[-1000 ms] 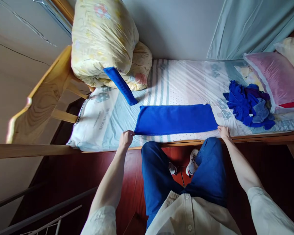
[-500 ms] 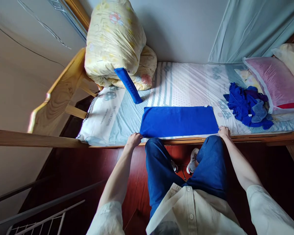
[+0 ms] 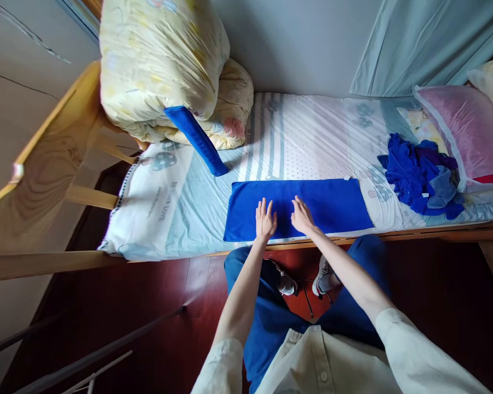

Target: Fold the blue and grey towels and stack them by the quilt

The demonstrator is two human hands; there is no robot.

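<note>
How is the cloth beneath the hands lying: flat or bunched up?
Flat: the blue cloth forms a smooth rectangle on the bed.

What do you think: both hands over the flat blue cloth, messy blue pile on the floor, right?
No: the messy blue pile is on the bed, as the head view shows. The left hand and right hand are over the flat blue cloth.

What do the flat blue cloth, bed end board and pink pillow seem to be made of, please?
The flat blue cloth looks like matte textile, perhaps microfibre, given its dull surface. The end board seems varnished wood: grain and glossy edges show. The pink pillow appears fabric-covered, possibly velvety, with soft creases and faint sheen.
</note>
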